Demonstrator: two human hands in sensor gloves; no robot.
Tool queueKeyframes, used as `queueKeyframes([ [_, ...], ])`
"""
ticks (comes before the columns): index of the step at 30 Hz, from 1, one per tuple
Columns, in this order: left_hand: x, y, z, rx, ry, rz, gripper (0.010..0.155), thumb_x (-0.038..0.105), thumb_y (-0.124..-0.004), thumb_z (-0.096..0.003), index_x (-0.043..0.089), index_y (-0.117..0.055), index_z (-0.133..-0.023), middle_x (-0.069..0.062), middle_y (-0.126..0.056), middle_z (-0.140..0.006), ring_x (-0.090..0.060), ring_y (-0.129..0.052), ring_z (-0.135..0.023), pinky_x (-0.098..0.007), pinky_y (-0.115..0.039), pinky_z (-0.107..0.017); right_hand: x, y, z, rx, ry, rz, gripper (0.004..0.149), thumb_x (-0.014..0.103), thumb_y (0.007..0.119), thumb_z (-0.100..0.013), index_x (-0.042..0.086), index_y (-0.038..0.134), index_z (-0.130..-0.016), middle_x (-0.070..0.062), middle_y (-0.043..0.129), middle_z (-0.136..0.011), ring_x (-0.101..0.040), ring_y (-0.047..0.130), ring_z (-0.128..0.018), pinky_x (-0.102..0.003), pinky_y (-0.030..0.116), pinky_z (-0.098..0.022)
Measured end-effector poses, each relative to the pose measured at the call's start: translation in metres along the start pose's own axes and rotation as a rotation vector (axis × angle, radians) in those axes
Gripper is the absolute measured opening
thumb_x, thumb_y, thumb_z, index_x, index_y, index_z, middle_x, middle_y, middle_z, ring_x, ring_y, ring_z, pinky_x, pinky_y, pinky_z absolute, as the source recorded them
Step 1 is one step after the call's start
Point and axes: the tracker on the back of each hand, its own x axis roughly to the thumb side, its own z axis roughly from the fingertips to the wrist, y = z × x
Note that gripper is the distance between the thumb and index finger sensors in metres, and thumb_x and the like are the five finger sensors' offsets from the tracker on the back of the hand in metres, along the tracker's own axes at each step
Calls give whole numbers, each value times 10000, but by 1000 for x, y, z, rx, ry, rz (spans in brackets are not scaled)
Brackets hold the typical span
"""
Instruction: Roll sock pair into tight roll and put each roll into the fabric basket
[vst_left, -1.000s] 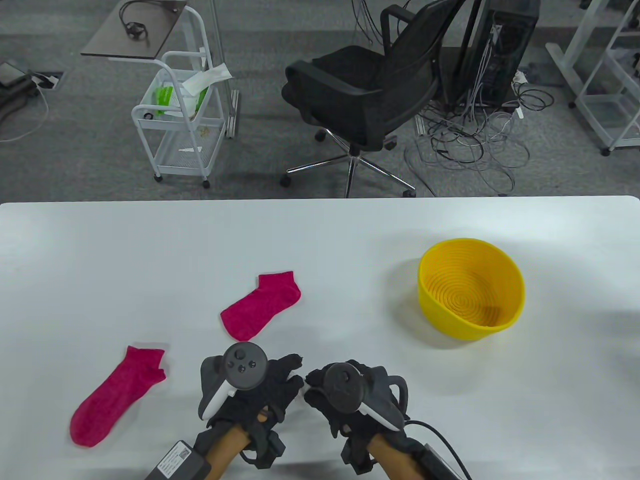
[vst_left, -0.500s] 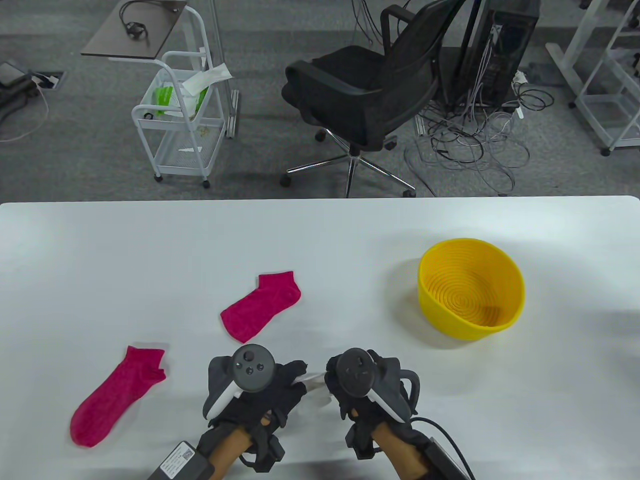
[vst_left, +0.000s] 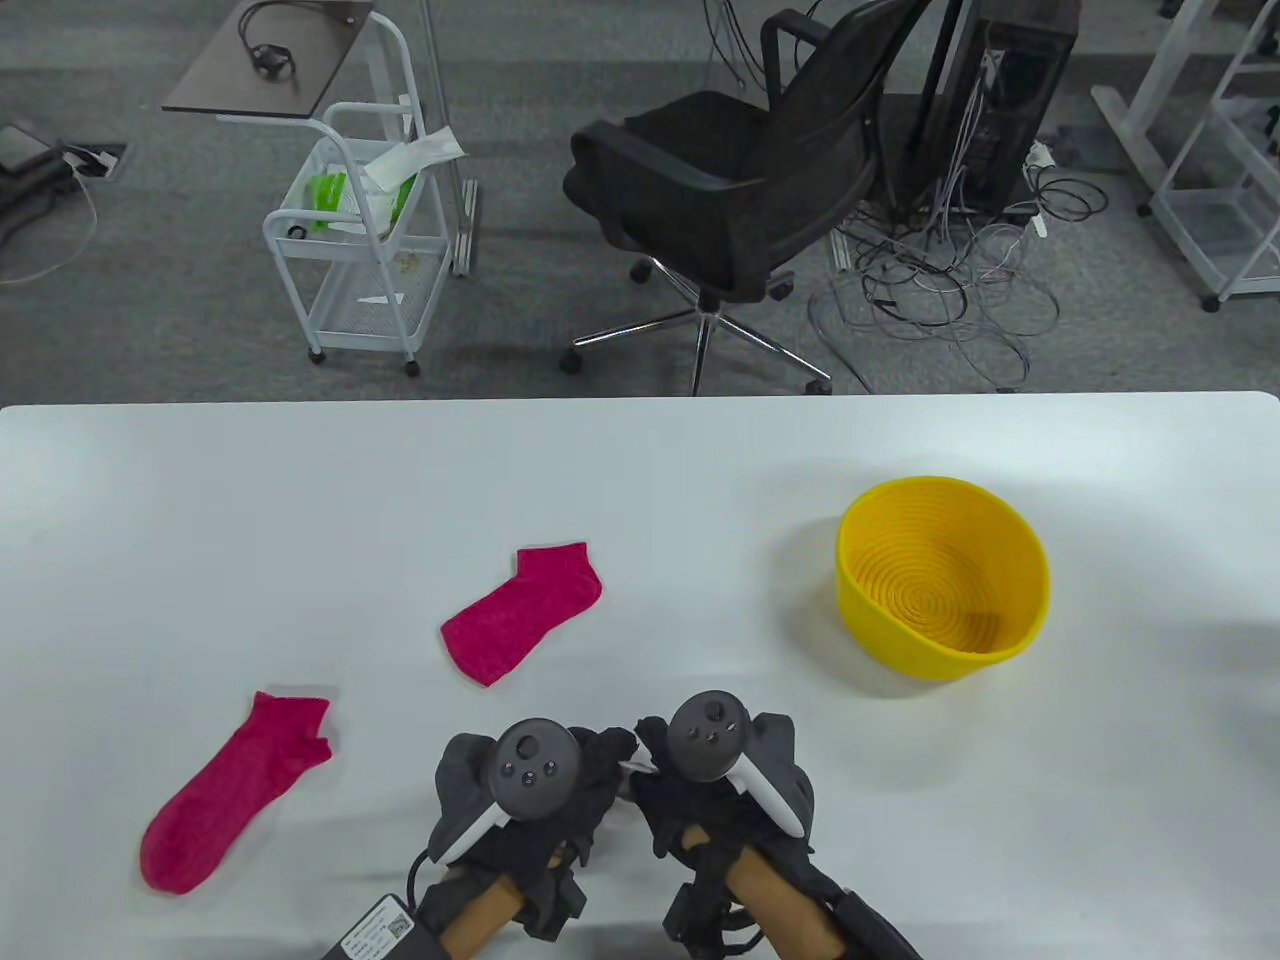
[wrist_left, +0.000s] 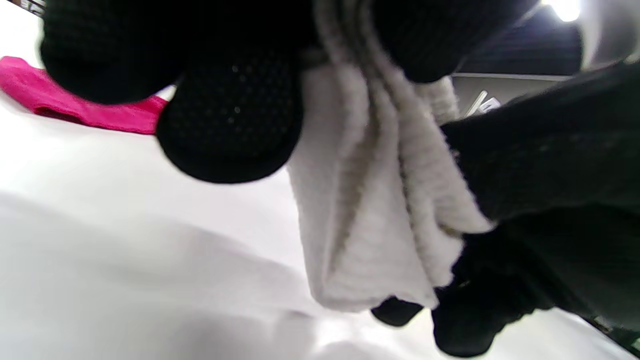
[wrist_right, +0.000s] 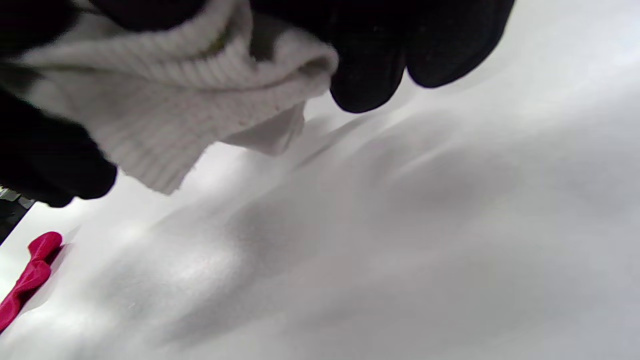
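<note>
Both gloved hands meet near the table's front edge and grip a white ribbed sock pair between them, held just above the table. My left hand pinches its top edge; my right hand curls round the other side. The same white sock pair hangs from my right fingers. From the table view only a sliver of the white sock pair shows between the gloves. One pink sock lies flat mid-table. Another pink sock lies at the front left. The yellow basket stands to the right, empty.
Beyond the table's far edge stand a black office chair, a white wire trolley and a tangle of cables on the floor. White table surface stretches between the socks and the basket.
Both hands have drawn together and slightly toward the front edge. The white sock that showed between them half a second ago is now almost fully covered by the gloves.
</note>
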Motion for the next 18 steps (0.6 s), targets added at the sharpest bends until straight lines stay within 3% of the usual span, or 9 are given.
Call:
queueKeyframes([
  [7,11,14,5,101,-81,47,413,343,-766,-397,291,-927,-774,-117,-1026,-739,-257,-1126,-355,-422,-919,-303,-15,3,-10,208,85,-231,608,354,702,-480,162,504,-1021,-90,763,-982,-212,968,-758,-459,838,-525],
  [13,-10,23,1,129,-15,195,413,329,-771,-401,280,-930,-779,-123,-1036,-727,-263,-1130,-359,-430,-921,-305,-21,-6,-10,163,63,-557,535,236,763,-458,176,618,-970,-60,875,-873,-129,1032,-643,-403,892,-463],
  [18,-24,27,-1,184,-13,298,417,322,-771,-405,286,-930,-789,-129,-1044,-727,-271,-1141,-353,-433,-927,-293,-21,-16,-6,206,-56,-755,471,235,757,-474,227,667,-937,4,900,-848,-88,1032,-632,-386,885,-476],
])
